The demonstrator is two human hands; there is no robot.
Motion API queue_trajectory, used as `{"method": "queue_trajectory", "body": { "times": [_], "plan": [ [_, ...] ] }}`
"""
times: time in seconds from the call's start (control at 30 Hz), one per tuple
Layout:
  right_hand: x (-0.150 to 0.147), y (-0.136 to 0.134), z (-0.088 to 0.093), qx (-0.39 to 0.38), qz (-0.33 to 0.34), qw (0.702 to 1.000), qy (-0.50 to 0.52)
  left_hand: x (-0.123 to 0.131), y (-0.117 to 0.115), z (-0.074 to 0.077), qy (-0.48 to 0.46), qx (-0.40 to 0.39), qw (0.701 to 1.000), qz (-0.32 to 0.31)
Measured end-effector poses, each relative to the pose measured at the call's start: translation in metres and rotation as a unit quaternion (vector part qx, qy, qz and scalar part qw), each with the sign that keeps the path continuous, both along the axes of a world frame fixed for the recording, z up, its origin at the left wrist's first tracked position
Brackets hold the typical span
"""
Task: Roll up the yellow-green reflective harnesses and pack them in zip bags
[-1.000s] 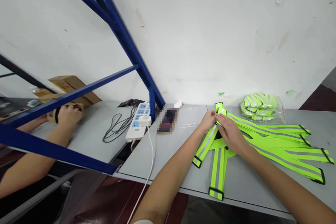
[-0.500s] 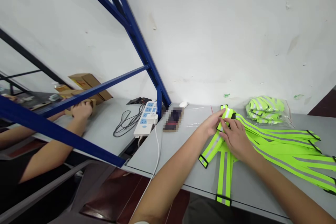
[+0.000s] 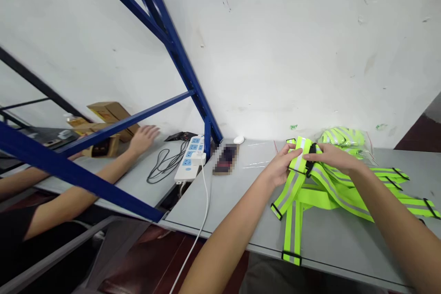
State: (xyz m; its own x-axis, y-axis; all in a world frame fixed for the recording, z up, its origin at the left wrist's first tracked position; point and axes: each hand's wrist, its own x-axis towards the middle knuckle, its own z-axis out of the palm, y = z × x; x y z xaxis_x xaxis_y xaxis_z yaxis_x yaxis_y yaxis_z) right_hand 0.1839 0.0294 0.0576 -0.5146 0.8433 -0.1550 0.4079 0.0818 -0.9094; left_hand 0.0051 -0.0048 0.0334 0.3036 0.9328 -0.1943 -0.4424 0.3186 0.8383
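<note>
Neon-yellow reflective straps [image 3: 319,198] with grey stripes and black sliders spread over the right part of the table. My left hand [image 3: 279,164] is closed on a folded section of strap, thumb on top of its silver stripe. From the other side, my right hand [image 3: 332,157] pinches the strap at a black buckle [image 3: 310,160]. Below my hands, two strap ends hang down toward the table's front edge, one reaching over it. Behind my right hand lies a clear plastic bag [image 3: 344,138] with more folded straps, partly hidden.
A phone-like, pixelated object [image 3: 226,158] and a white mouse-like object [image 3: 239,139] lie left of my hands. A power strip [image 3: 190,158] with a white cable stands beside the blue metal frame [image 3: 186,69]. Further left, a co-worker's hand [image 3: 144,139] is near cardboard boxes [image 3: 110,112].
My right hand has moved right and up to the black buckle, and the folded section is turned more upright. The co-worker's hand has left the box and reaches right.
</note>
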Motion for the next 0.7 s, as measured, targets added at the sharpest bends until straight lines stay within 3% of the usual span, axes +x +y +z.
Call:
{"method": "queue_trajectory", "body": {
  "times": [0.07, 0.13, 0.37, 0.53, 0.63, 0.7],
  "plan": [
    [0.002, 0.008, 0.012, -0.016, 0.019, 1.000, 0.008, 0.001, -0.004, 0.000, -0.003, -0.004, 1.000, -0.004],
    [-0.002, 0.013, 0.016, 0.008, -0.003, 1.000, 0.015, 0.000, -0.008, -0.003, -0.001, -0.030, 0.999, -0.026],
    [-0.016, 0.023, -0.008, 0.114, -0.048, 0.991, 0.055, -0.027, -0.036, -0.025, 0.006, -0.077, 0.988, -0.132],
    [-0.024, 0.008, -0.027, 0.270, -0.035, 0.961, 0.040, -0.041, -0.047, -0.036, -0.049, -0.169, 0.984, -0.029],
    [-0.035, -0.015, -0.040, 0.401, -0.017, 0.916, -0.002, -0.037, -0.044, -0.033, -0.121, -0.231, 0.965, 0.014],
    [-0.043, -0.031, -0.048, 0.462, -0.004, 0.886, -0.037, -0.031, -0.043, -0.030, -0.161, -0.230, 0.959, 0.045]
  ]
}}
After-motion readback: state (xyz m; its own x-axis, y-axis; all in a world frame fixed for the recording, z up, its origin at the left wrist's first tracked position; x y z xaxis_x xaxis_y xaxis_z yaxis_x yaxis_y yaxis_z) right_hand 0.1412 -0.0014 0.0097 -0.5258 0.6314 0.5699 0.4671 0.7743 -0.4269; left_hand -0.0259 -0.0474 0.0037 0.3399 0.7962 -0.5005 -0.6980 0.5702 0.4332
